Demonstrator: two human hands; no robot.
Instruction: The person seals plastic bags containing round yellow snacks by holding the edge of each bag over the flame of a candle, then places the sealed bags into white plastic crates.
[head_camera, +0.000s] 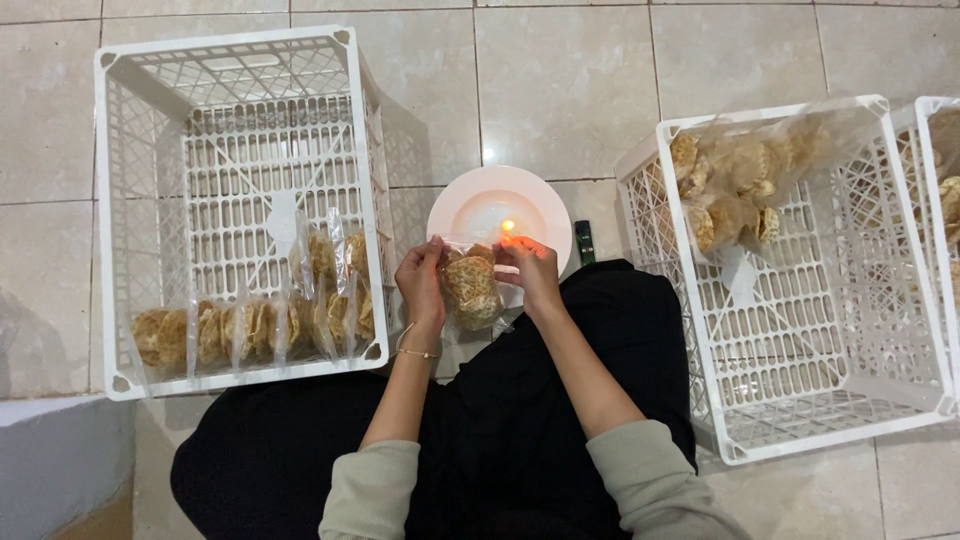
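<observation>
Head view: at nine o'clock we see a white lattice plastic crate (240, 130) with sealed cracker packets (250, 325) along its near wall; at three o'clock a second white crate (800, 350). At centre, above a white round plate (470, 205) with a small flame (508, 226), our left hand (420, 285) and right hand (532, 272) pinch a clear plastic bag of rough brown crackers (472, 290). Bare tile lies beyond.

White lattice-patterned crates (240, 130), pale pink plate (462, 205) with orange flame (508, 226), golden-brown speckled crackers (472, 285) in clear bags, black garment (520, 420), grey-green sleeves (370, 490), beige floor tiles (560, 80).
</observation>
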